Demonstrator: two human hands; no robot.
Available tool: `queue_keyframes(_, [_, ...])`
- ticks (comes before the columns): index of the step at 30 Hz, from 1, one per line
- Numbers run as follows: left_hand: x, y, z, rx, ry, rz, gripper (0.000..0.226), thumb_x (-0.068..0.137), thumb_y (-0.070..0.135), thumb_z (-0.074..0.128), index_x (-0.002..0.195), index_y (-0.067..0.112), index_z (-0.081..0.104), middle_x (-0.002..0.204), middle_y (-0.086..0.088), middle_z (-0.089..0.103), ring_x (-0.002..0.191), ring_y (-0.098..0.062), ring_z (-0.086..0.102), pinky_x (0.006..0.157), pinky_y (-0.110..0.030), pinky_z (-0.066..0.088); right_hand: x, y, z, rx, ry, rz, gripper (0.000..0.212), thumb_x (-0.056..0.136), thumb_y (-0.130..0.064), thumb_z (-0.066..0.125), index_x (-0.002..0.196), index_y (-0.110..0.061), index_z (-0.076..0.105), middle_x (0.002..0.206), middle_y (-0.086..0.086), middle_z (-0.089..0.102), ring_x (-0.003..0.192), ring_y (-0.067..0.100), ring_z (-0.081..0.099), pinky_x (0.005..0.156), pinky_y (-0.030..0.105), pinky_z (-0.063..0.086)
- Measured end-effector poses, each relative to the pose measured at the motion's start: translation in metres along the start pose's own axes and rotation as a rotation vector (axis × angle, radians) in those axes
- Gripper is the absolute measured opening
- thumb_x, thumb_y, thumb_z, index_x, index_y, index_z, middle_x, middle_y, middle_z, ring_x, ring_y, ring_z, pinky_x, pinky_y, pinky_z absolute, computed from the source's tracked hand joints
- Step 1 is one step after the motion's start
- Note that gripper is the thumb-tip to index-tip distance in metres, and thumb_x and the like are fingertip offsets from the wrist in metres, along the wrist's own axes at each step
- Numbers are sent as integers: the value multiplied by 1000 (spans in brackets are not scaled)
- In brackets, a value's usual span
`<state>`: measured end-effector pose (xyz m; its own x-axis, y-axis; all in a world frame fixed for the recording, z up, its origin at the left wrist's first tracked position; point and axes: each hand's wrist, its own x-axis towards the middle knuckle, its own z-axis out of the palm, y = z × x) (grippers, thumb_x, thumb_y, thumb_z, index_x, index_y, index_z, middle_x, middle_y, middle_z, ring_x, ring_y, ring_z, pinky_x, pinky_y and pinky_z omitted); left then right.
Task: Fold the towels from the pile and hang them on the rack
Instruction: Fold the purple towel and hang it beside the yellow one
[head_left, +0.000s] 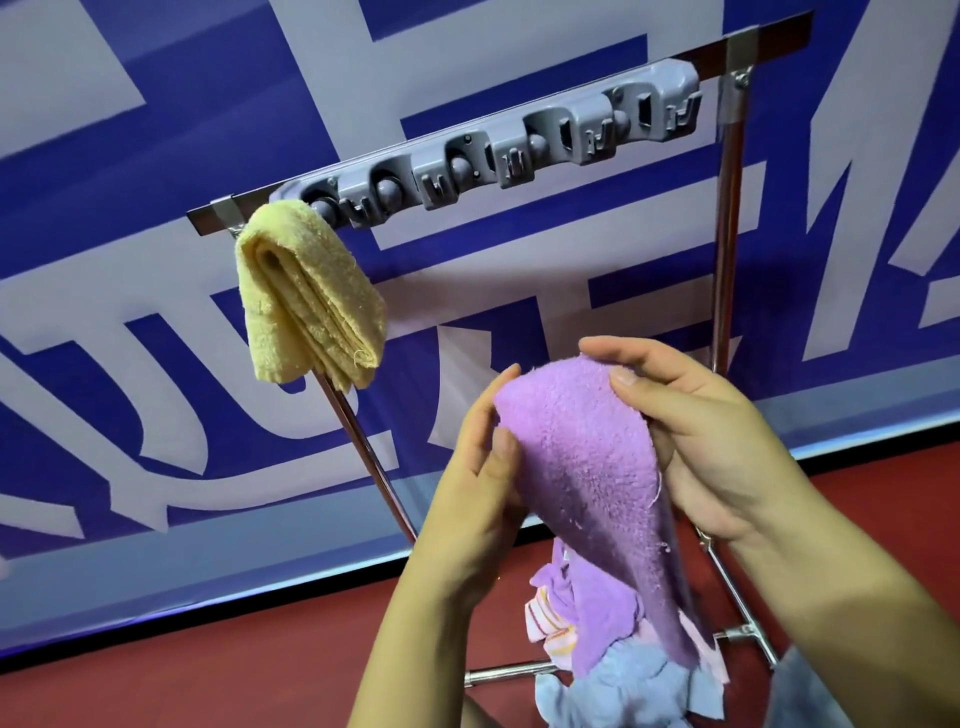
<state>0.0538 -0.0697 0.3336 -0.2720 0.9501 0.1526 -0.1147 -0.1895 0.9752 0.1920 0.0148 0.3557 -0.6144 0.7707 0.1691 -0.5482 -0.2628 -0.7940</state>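
Against the wall: a large blue banner (156, 156) with pale grey lettering fills the background; its lower edge meets a dark strip just above the floor.
Floor: dark red floor (260, 665), which carries the rack's feet and the pile.
Rack: one metal rack (730, 208), with two chrome uprights, a dark top bar and a low crossbar near the floor.
Holder strip: one grey plastic holder strip (498, 150) fixed along the top bar, with a row of roller clips and small hooks.
Towels hung: one, a folded yellow towel (306, 291), hanging at the left end of the holder strip, beside the left upright.
Towels in hand: one, a purple towel (587, 467), held up in front of the rack, its long tail draping down to the pile.
Pile: one pile (623, 665) of mixed cloths on the floor at the rack's base; purple, light blue and pink-striped pieces show, the exact number cannot be told.
Hands: two. The left hand (483, 478) pinches the purple towel's left edge between thumb and fingers; the right hand (696, 431) grips its top right edge, thumb on the front and fingers curled over the top.
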Motion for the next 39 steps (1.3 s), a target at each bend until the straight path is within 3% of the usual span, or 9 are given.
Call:
queue_keyframes(3, [-5, 1, 6, -19, -106, 44, 100, 68, 28, 83, 146, 37, 22, 122, 16, 66, 112, -7, 62, 87, -27, 52, 5, -6, -2, 50, 63, 86, 26, 92, -3, 43, 95, -14, 67, 80, 2, 68, 66, 12, 60, 57, 19, 50])
queue_keyframes(6, [-6, 7, 9, 45, -83, 102, 102, 74, -7, 66, 146, 41, 13, 106, 15, 73, 101, -8, 67, 84, -26, 53, 9, -8, -6, 121, 120, 178, 25, 93, -3, 43, 99, -14, 64, 81, 5, 68, 61, 11, 61, 54, 18, 51])
queue_keyframes(9, [-3, 11, 11, 64, -23, 149, 98, 74, -9, 70, 142, 48, 28, 110, -3, 73, 102, -18, 68, 83, -28, 53, 9, -9, -10, 172, 142, 237, 25, 92, -9, 47, 113, -9, 60, 80, 6, 70, 55, 9, 63, 55, 19, 54])
queue_keyframes(15, [-1, 17, 16, 162, 111, 188, 73, 70, 7, 76, 127, 46, 53, 98, -11, 71, 82, -16, 65, 74, -28, 54, -4, -3, -13, -72, -40, 217, 60, 66, -54, 65, 118, -25, 61, 104, 12, 71, 92, 20, 67, 75, 31, 57])
queue_keyframes(23, [-5, 23, 8, 179, 187, 179, 58, 68, 13, 76, 118, 37, 62, 102, -6, 73, 89, -17, 70, 71, -24, 54, -11, -3, -3, -313, -147, 7, 25, 84, -9, 59, 100, -25, 71, 101, 8, 72, 86, 19, 66, 73, 25, 54])
queue_keyframes(29, [-5, 20, 4, 99, 160, 164, 53, 73, 21, 70, 123, 30, 58, 92, 12, 73, 88, -4, 65, 75, -18, 50, -14, -9, 8, -175, -194, -14, 33, 90, -1, 47, 111, -19, 65, 109, 11, 68, 91, 18, 67, 79, 26, 56])
queue_keyframes(33, [-5, 18, 3, 54, 64, 115, 75, 66, 28, 84, 132, 38, 50, 121, 10, 67, 115, -15, 62, 92, -30, 50, -11, -17, 12, -46, -189, 21, 34, 83, -6, 47, 112, -14, 64, 97, 14, 69, 82, 18, 68, 76, 27, 57])
queue_keyframes(36, [-6, 20, 8, 20, 37, 152, 79, 71, 9, 76, 137, 38, 42, 128, 19, 61, 118, -9, 59, 88, -24, 51, -9, -26, 9, 25, -187, 32, 36, 84, -3, 44, 114, -11, 62, 90, 14, 69, 75, 16, 68, 67, 25, 58])
queue_keyframes(39, [-6, 24, 11, 28, 44, 184, 84, 77, -5, 68, 140, 37, 33, 109, 29, 68, 105, -2, 65, 80, -19, 52, -8, -30, 5, 67, -236, 59, 43, 78, 4, 40, 112, -8, 63, 103, 21, 68, 86, 22, 66, 74, 28, 57])
